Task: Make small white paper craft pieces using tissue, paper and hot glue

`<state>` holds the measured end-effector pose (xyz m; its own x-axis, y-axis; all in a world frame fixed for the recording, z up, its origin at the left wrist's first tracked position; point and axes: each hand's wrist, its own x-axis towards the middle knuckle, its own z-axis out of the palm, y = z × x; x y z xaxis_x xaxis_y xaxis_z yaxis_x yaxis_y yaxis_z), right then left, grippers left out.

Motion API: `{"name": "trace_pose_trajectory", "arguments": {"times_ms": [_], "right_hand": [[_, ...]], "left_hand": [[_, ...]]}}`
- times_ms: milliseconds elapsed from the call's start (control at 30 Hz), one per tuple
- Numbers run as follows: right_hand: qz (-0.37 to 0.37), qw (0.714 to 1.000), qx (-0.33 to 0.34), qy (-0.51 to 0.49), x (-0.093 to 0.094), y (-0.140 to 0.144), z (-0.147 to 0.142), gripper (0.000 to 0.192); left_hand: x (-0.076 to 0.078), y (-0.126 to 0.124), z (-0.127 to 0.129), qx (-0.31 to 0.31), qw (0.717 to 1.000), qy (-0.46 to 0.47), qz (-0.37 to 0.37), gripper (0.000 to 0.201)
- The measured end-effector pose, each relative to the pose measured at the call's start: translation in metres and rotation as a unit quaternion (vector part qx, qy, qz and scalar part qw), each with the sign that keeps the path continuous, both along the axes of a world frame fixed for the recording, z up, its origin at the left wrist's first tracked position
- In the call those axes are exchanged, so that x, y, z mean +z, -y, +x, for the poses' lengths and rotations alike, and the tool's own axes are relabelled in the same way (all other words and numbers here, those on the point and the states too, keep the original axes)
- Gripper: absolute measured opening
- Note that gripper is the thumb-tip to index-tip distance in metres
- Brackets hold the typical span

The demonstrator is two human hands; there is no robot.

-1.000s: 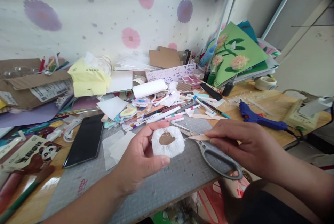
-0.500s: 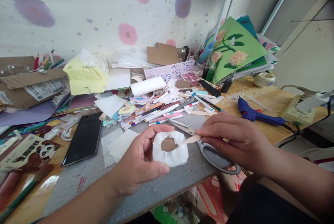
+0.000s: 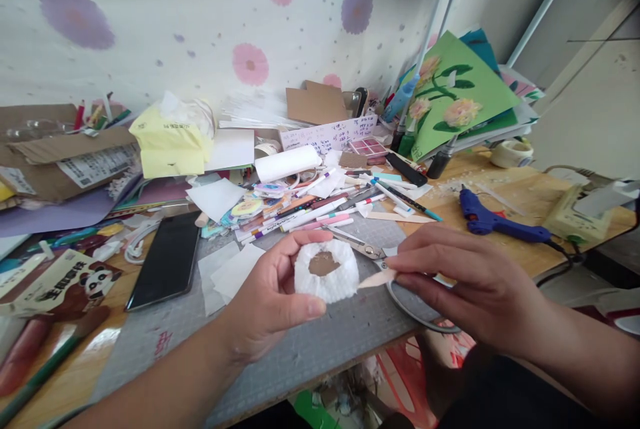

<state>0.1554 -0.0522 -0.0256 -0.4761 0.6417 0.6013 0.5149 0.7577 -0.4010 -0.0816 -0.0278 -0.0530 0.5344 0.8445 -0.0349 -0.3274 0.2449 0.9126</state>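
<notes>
My left hand [image 3: 270, 302] pinches a round white ruffled paper piece [image 3: 327, 270] with a brown centre, holding it above the grey cutting mat [image 3: 320, 342]. My right hand [image 3: 465, 286] grips a thin wooden stick [image 3: 376, 278], and the stick's tip touches the right edge of the white piece. A pair of metal scissors [image 3: 373, 252] lies on the mat just behind and under my right hand, partly hidden by it.
A black phone [image 3: 167, 259] lies at the mat's left. Several markers and pens [image 3: 300, 212] are heaped behind. A blue glue gun [image 3: 493, 221] rests on the wooden table at right. Green flower card [image 3: 453, 99], yellow tissue pack [image 3: 167, 142] and cardboard box [image 3: 60, 156] stand further back.
My right hand has brought the stick leftward and slightly down until its tip meets the white piece's edge. My left hand has kept the piece almost still.
</notes>
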Motion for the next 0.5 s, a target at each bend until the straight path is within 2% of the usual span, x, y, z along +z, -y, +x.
{"name": "trace_pose_trajectory", "arguments": {"times_ms": [100,200,367,500], "right_hand": [[0.017,1.0,-0.003,0.01,-0.001,-0.001,-0.001,0.016],[-0.005,1.0,-0.005,0.014,-0.003,-0.006,0.003,0.016],[-0.006,1.0,-0.015,0.016,-0.001,-0.01,0.011,0.016],[0.033,0.995,0.009,0.093,0.003,-0.006,0.009,0.021]], "left_hand": [[0.0,-0.001,0.0,-0.013,1.0,0.002,0.005,0.054],[-0.001,-0.003,-0.002,-0.028,1.0,0.002,0.008,0.054],[0.001,-0.004,-0.004,-0.056,0.997,-0.052,0.014,0.055],[0.004,-0.003,-0.004,-0.065,0.993,-0.1,0.021,0.057]]}}
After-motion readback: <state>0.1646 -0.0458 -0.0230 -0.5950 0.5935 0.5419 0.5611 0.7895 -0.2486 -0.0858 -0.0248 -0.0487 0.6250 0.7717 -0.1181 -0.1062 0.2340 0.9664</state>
